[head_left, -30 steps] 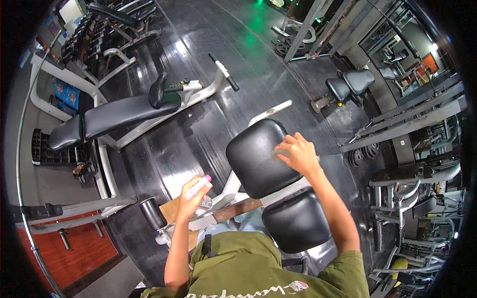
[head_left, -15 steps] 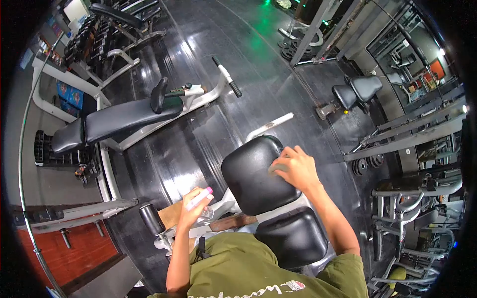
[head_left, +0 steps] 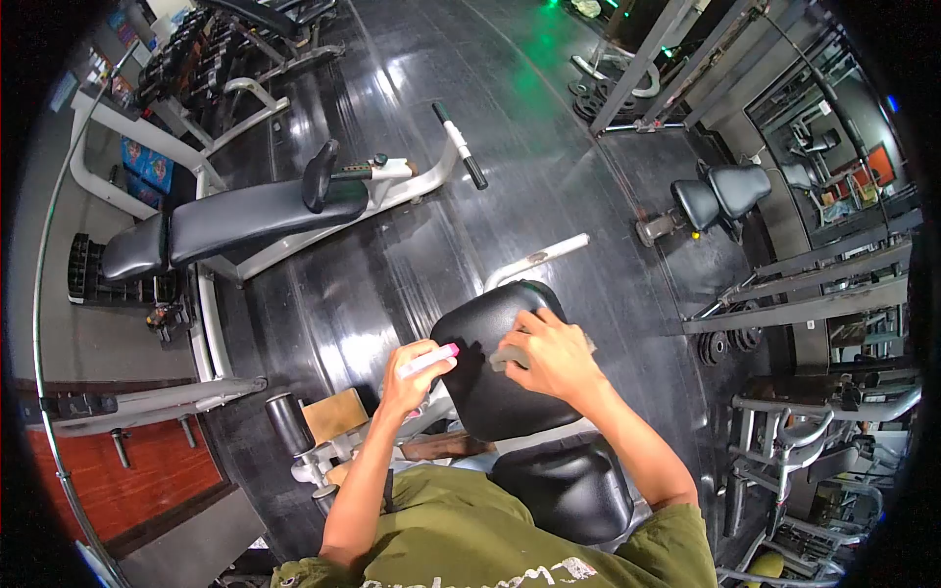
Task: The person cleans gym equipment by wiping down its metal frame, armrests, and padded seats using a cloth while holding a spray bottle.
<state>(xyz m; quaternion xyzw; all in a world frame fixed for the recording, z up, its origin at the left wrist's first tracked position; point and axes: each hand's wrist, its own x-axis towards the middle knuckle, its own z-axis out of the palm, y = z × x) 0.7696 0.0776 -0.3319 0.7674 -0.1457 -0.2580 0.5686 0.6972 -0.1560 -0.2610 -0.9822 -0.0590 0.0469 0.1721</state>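
My left hand [head_left: 404,392] is closed around a white spray bottle [head_left: 421,364] with a pink tip, held beside the left edge of a black padded backrest [head_left: 477,397]. My right hand [head_left: 551,361] is over the middle of that pad, fingers curled on a greyish cloth [head_left: 506,357] that shows at both sides of the hand. Whether the cloth presses on the pad is hard to tell. Closer to my body lies a black seat pad [head_left: 564,490] of the same machine.
A long black bench [head_left: 260,211] on a white frame stands to the left. Several dumbbells fill a rack [head_left: 186,64] at the far left. On the right are a small black seat [head_left: 740,186], a mirror [head_left: 828,147] and weight plates [head_left: 714,347]. A white bar [head_left: 549,257] sticks out beyond the backrest.
My right hand has moved left across the pad with the cloth. The left hand, with the spray bottle, has come up and right, nearer the pad. The view has shifted slightly.
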